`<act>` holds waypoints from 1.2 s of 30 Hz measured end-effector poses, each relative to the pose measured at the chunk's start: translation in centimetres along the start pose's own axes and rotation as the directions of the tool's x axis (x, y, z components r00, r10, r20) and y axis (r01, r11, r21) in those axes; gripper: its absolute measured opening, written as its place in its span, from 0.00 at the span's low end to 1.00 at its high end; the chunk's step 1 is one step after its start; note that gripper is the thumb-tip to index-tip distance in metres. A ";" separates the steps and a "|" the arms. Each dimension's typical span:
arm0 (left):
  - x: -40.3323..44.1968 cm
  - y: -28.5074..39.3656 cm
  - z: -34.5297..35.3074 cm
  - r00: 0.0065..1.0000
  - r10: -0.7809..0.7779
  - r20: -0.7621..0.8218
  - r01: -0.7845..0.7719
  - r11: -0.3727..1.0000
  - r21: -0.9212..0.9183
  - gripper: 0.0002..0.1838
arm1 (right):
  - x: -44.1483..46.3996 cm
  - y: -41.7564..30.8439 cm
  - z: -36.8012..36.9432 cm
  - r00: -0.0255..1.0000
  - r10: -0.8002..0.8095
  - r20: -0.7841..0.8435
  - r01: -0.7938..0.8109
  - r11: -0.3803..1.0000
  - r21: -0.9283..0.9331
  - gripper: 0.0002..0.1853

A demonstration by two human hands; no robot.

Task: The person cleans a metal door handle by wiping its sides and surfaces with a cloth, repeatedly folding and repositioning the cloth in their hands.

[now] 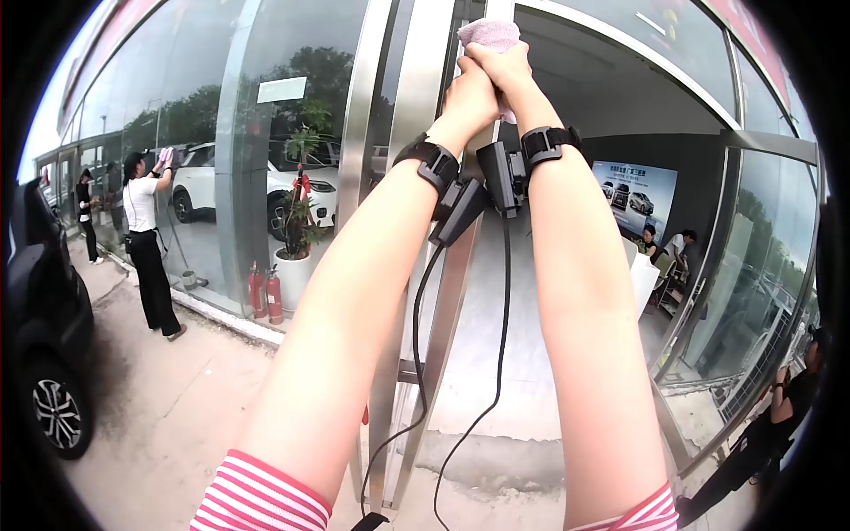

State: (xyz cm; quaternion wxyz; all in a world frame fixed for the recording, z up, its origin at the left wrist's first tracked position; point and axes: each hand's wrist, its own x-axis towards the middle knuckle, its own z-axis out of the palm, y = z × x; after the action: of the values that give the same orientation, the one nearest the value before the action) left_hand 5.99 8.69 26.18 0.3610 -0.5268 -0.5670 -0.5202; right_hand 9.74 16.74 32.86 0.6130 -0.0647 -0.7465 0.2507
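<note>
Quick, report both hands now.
Right hand: closed on the pale pink fabric cloth.
Left hand: raised, close against the right; whether it grips anything cannot be told.

Both arms reach up, the left hand (471,97) and right hand (505,66) close together against a pink cloth (490,35) at the top of a metal door frame (416,97). Black devices on wrist straps trail cables. Behind the glass stand a white car (305,181) and a potted plant (297,239); outside, a person in a white top (142,203) lifts a cloth to the pane.
</note>
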 end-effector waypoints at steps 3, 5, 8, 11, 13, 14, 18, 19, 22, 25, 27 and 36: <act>-2.0 -1.0 0.7 1.000 0.002 -0.015 -0.003 1.000 -0.029 0.37 | -3.1 0.3 0.1 0.999 0.000 -0.032 0.000 1.000 -0.012 0.49; -3.7 -1.4 1.4 0.999 -0.034 -0.010 0.033 0.998 -0.059 0.33 | -5.5 0.7 0.1 0.998 0.008 -0.067 -0.012 0.998 -0.056 0.46; -7.0 -1.9 1.8 0.996 -0.086 0.029 0.087 0.994 -0.067 0.32 | -9.3 1.3 0.1 0.996 0.079 -0.043 -0.082 0.995 -0.064 0.44; -10.9 -2.1 2.1 0.991 -0.121 0.053 0.124 0.991 -0.054 0.28 | -12.8 2.6 0.3 0.992 0.122 -0.023 -0.123 0.991 -0.043 0.43; -13.7 -1.4 2.0 0.969 -0.229 0.093 0.236 0.970 -0.062 0.26 | -15.6 3.2 0.2 0.986 0.167 0.002 -0.167 0.986 0.009 0.42; -15.5 -2.2 2.6 0.979 -0.195 0.057 0.201 0.970 -0.135 0.26 | -17.4 4.0 0.5 0.985 0.171 0.009 -0.171 0.985 0.013 0.43; -22.6 -3.6 3.8 0.975 -0.191 0.112 0.201 0.976 -0.087 0.27 | -24.0 6.7 1.0 0.972 0.233 0.035 -0.233 0.972 0.009 0.41; -23.9 -3.7 3.9 0.969 -0.207 0.133 0.219 0.973 -0.078 0.27 | -25.2 7.2 1.2 0.971 0.236 0.033 -0.236 0.972 0.013 0.42; -27.1 -4.2 4.1 0.922 -0.304 0.240 0.320 0.947 -0.028 0.28 | -28.5 8.8 1.6 0.963 0.266 0.040 -0.266 0.964 0.018 0.42; -29.7 -4.8 4.8 0.919 -0.317 0.235 0.332 0.943 -0.024 0.28 | -31.0 10.9 2.5 0.967 0.253 0.014 -0.253 0.968 0.006 0.43; -31.8 -5.1 5.3 0.911 -0.345 0.225 0.352 0.936 0.009 0.28 | -32.9 12.2 2.8 0.969 0.247 0.031 -0.248 0.967 0.054 0.43; -40.6 -7.5 7.2 0.929 -0.285 0.236 0.278 0.958 0.065 0.27 | -41.0 16.6 3.9 0.960 0.278 0.026 -0.279 0.960 0.025 0.44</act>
State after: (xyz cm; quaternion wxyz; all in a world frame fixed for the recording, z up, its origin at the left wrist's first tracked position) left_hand 7.18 7.34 -15.68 0.2186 -0.4940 -0.6845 -0.4895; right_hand 12.37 13.38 -11.38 0.5641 -0.1575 -0.7330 0.3460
